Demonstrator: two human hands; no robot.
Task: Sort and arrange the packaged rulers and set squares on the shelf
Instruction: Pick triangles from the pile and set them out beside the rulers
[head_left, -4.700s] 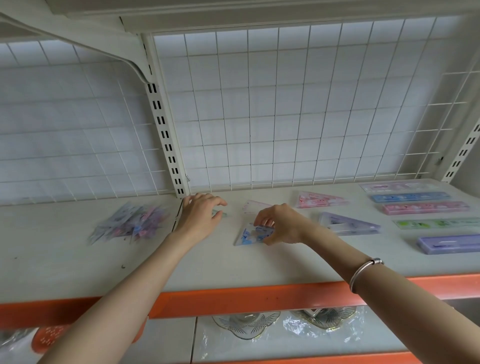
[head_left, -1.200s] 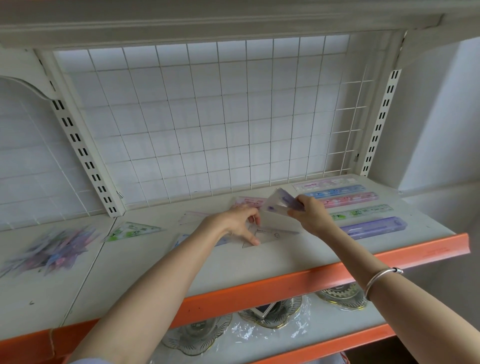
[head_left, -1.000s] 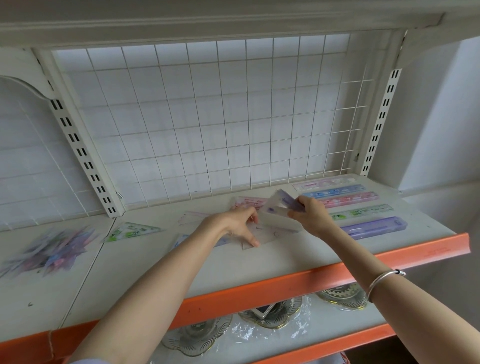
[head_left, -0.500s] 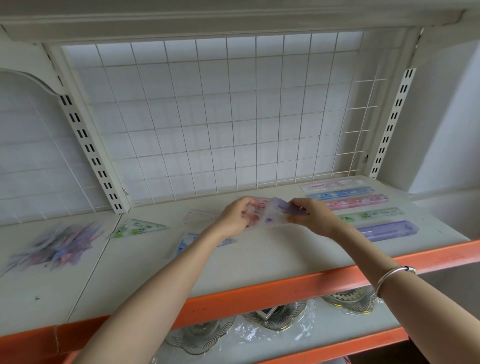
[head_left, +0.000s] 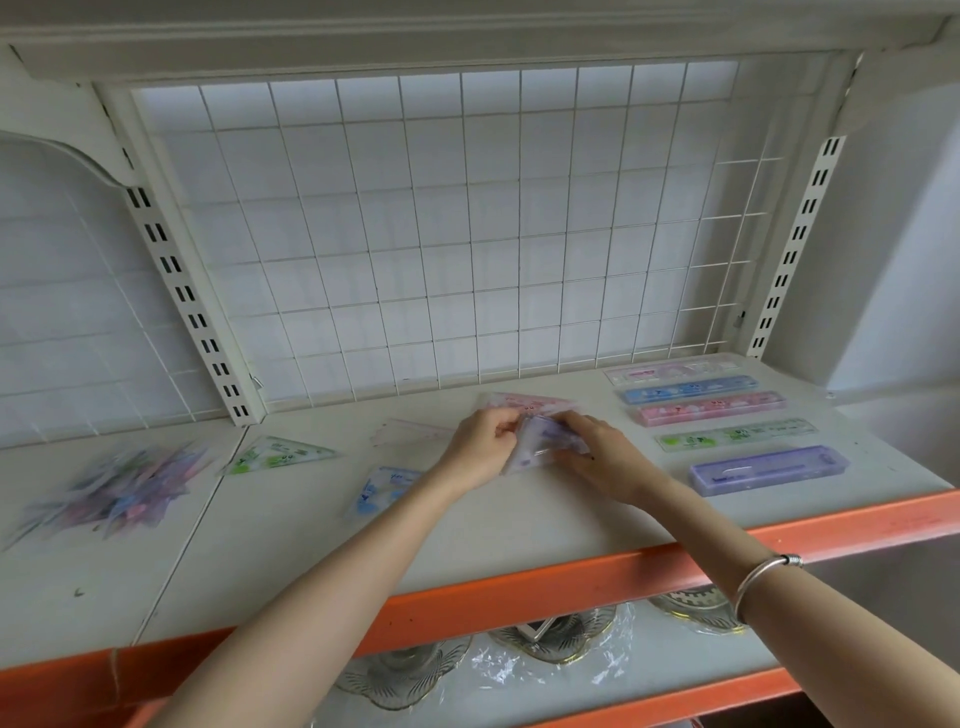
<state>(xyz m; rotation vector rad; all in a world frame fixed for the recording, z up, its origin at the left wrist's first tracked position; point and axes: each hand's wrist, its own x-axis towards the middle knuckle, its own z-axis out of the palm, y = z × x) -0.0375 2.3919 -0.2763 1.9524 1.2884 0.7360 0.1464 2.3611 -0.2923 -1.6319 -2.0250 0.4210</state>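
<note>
**Head view: purple set square comes down toward the shelf**

Half a second ago you held the purple set square (head_left: 540, 441) higher. Now your left hand (head_left: 480, 447) and right hand (head_left: 597, 460) grip its two ends, low over the shelf (head_left: 467, 530). Whether it touches is unclear. The pink set square (head_left: 524, 401) lies at its twelve o'clock and the row of rulers (head_left: 727, 431) at three. Placement looks nearly done.

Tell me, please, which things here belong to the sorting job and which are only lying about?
For the job: purple set square packet, held by left hand and right hand; pink set square; green set square; blue set square; row of rulers; unsorted pile of packets.
Just lying about: glass dishes on the lower shelf; wire grid.
</note>
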